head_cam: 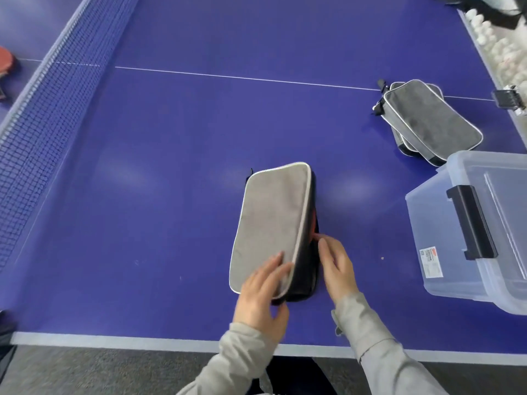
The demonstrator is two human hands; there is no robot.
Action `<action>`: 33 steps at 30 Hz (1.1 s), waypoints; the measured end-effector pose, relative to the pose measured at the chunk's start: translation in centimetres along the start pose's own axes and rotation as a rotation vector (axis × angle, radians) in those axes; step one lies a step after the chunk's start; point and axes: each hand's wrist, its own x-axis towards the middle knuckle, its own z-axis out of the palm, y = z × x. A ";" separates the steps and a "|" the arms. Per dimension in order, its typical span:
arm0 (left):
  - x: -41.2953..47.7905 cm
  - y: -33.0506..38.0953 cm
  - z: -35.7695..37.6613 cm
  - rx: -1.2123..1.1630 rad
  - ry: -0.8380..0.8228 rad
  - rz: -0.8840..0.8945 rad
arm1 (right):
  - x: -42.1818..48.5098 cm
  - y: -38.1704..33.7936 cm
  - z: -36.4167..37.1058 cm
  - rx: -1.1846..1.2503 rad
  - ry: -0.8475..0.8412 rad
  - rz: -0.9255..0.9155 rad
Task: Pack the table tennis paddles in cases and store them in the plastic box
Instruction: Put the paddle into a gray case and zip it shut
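A blue table tennis table (199,124) fills the frame, its net (42,124) running along the left; grey carpet (99,369) lines the bottom edge, soft light glinting mid-table.

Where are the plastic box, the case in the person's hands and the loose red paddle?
plastic box (427,223), head view, clear side wall.
case (271,220), head view, grey top face.
red paddle (4,59), head view, red face at left edge.
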 end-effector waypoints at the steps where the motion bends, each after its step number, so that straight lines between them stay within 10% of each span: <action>1: 0.1 0.0 1.0 0.089 -0.038 0.044 | 0.5 -0.9 0.2 0.040 -0.007 0.028; 8: 1.3 -1.6 3.1 0.162 -0.096 0.046 | 3.4 -0.8 0.5 -0.181 0.031 0.163; 15: 7.2 -8.2 -0.9 -0.152 0.132 -0.776 | 4.5 1.3 0.5 -0.183 0.002 0.277; 33: 13.0 -7.9 -0.6 -0.520 -0.150 -0.990 | 5.4 2.9 -0.6 -0.015 -0.102 0.342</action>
